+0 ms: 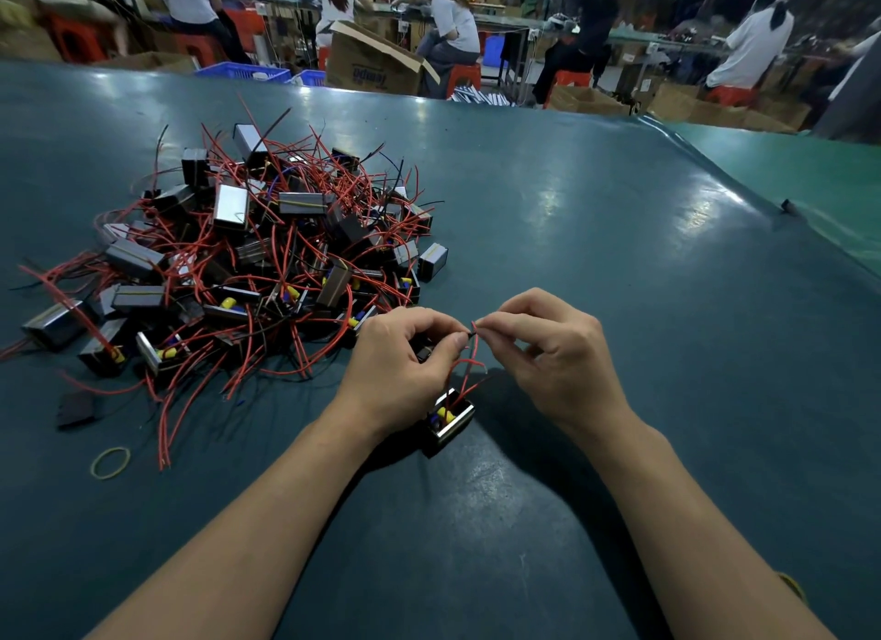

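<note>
Grip check: left hand [405, 360] and right hand [560, 358] each pinched a thin wire end [473, 328] from the small box [450, 417]; a sharp tug could have snapped the lead.

Bare to the frame edge: left forearm [267, 510] in from 7 o'clock, right forearm [691, 510] from 5 o'clock. The left hand [395, 367] and right hand [562, 363] are bare too. Left thumbnail [460, 340] looks trimmed short, blurry though.

The dark teal table [572, 210] carries a tangled pile [238, 258] of small boxes with red wires. Near the pile's front edge lie a rubber band [110, 462], a flat black piece [76, 408] and, to its right, one wired box [450, 417].
</note>
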Demonstrator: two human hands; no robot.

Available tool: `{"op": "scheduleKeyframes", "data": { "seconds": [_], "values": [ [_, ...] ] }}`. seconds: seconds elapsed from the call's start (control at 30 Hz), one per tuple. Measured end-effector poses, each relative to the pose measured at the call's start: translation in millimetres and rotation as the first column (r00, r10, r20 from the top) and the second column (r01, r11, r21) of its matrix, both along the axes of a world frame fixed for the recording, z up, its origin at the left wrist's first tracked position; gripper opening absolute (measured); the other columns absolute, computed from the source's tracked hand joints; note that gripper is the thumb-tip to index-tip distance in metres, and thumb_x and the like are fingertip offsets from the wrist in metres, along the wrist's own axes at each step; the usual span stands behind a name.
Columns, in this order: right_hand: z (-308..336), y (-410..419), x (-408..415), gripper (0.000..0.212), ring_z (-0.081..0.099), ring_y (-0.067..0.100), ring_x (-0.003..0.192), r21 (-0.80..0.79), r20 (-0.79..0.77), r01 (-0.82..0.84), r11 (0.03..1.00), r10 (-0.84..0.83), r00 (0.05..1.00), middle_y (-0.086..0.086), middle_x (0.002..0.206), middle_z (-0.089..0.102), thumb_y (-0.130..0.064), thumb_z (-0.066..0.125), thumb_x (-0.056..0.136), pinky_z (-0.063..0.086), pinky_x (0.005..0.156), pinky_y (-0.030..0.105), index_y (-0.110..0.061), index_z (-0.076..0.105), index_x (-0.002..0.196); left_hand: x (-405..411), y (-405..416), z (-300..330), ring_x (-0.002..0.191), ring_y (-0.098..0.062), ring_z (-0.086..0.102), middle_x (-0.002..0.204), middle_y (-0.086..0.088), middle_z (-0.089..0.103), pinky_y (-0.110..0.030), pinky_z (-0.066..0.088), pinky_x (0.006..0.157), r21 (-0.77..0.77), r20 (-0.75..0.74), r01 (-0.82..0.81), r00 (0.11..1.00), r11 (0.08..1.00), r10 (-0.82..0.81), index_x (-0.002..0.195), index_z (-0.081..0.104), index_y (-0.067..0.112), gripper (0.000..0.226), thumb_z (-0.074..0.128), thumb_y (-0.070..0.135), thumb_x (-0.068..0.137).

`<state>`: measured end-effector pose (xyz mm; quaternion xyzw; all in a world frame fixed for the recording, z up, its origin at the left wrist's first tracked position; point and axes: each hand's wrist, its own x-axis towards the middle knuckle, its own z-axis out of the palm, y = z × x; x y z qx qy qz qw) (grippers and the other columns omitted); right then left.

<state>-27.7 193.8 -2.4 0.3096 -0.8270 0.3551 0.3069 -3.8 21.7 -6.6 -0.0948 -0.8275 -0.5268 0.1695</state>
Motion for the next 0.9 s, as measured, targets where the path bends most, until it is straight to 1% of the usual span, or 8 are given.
{"op": "scheduleKeyframes", "data": {
  "seconds": [0.1, 0.2, 0.3, 0.4, 0.5, 0.6, 0.73, 0.9],
  "values": [
    [0.4, -1.5, 0.3, 0.005, 0.058, 0.019, 0.060, 0.018, -0.030, 0.009, 1.000, -0.008, 1.000, 0.004, 0.078, 0.063, -0.007, 0.072, 0.084, 0.050, 0.049, 0.037, -0.006, 0.075, 0.082, -1.3, 1.6, -1.3, 0.073, -0.013, 0.067, 0.076, 0.004, 0.071, -0.039, 0.056, 0.071, 0.001, 0.007, -0.021, 1.000, 1.000, 0.021, 0.084, 0.074, 0.017, 0.007, 0.070, 0.013, 0.087],
    [0.6, -3.4, 0.4, 0.008, 0.058, 0.020, 0.062, 0.032, -0.036, -0.006, 0.999, 0.007, 0.999, 0.004, 0.081, 0.062, -0.009, 0.068, 0.087, 0.050, 0.051, 0.039, -0.004, 0.073, 0.083, -2.3, 1.4, -2.4, 0.066, -0.014, 0.067, 0.073, 0.007, 0.069, -0.041, 0.055, 0.065, -0.016, -0.011, -0.042, 0.999, 0.999, 0.042, 0.082, 0.071, 0.021, 0.008, 0.068, 0.017, 0.087],
    [0.3, -5.0, 0.1, 0.007, 0.058, 0.022, 0.064, 0.048, -0.015, -0.023, 0.999, 0.024, 1.000, 0.006, 0.083, 0.061, -0.006, 0.067, 0.088, 0.050, 0.053, 0.040, -0.001, 0.070, 0.085, -2.3, 1.2, -2.5, 0.063, -0.021, 0.067, 0.070, 0.004, 0.068, -0.043, 0.056, 0.061, 0.004, 0.020, -0.026, 0.999, 1.000, 0.026, 0.080, 0.070, 0.021, 0.009, 0.068, 0.016, 0.087],
    [0.3, -4.0, 0.2, 0.008, 0.058, 0.022, 0.067, 0.055, 0.016, -0.032, 0.998, 0.031, 0.999, 0.006, 0.085, 0.061, -0.007, 0.064, 0.089, 0.050, 0.054, 0.036, -0.001, 0.069, 0.087, -2.9, 0.6, -2.4, 0.061, -0.011, 0.066, 0.068, 0.007, 0.068, -0.030, 0.054, 0.058, 0.007, 0.034, 0.024, 0.999, 1.000, -0.024, 0.078, 0.070, 0.022, 0.013, 0.069, 0.012, 0.087],
    [1.3, -2.2, 0.4, 0.008, 0.059, 0.022, 0.071, 0.033, 0.077, -0.050, 0.998, 0.048, 0.996, 0.005, 0.087, 0.061, -0.008, 0.065, 0.090, 0.045, 0.058, 0.025, -0.003, 0.072, 0.090, -2.0, -0.5, -0.9, 0.056, 0.004, 0.059, 0.067, 0.011, 0.066, -0.012, 0.044, 0.058, 0.001, 0.027, 0.070, 0.997, 0.998, -0.070, 0.079, 0.071, 0.020, 0.014, 0.069, 0.009, 0.086],
    [3.0, -2.6, 0.6, 0.008, 0.061, 0.013, 0.075, -0.075, 0.210, -0.063, 0.995, 0.077, 0.975, 0.003, 0.084, 0.065, -0.005, 0.067, 0.089, 0.045, 0.065, 0.019, -0.005, 0.074, 0.091, -1.0, -2.2, 0.0, 0.067, 0.003, 0.061, 0.072, 0.011, 0.067, -0.009, 0.044, 0.065, -0.018, -0.013, 0.075, 0.997, 0.997, -0.075, 0.081, 0.072, 0.019, 0.013, 0.071, 0.008, 0.085],
    [4.8, -3.2, 1.8, 0.006, 0.057, 0.000, 0.073, -0.115, 0.390, -0.032, 0.993, 0.075, 0.918, -0.010, 0.077, 0.063, -0.010, 0.067, 0.090, 0.044, 0.069, 0.015, -0.012, 0.072, 0.089, -1.2, -2.2, 0.2, 0.067, 0.003, 0.060, 0.073, 0.012, 0.065, -0.010, 0.044, 0.065, -0.038, -0.036, 0.064, 0.997, 0.997, -0.066, 0.084, 0.074, 0.017, 0.009, 0.071, 0.009, 0.085],
    [6.2, -3.7, 3.2, 0.011, 0.063, 0.010, 0.070, -0.164, 0.494, 0.002, 0.986, 0.080, 0.866, -0.010, 0.071, 0.065, -0.016, 0.066, 0.092, 0.053, 0.072, 0.037, -0.023, 0.068, 0.084, -0.6, -1.5, 1.0, 0.075, -0.005, 0.062, 0.076, 0.013, 0.065, -0.020, 0.049, 0.070, -0.096, -0.119, 0.043, 0.991, 0.994, -0.054, 0.087, 0.074, 0.014, 0.007, 0.072, 0.009, 0.085]
  ]
}}
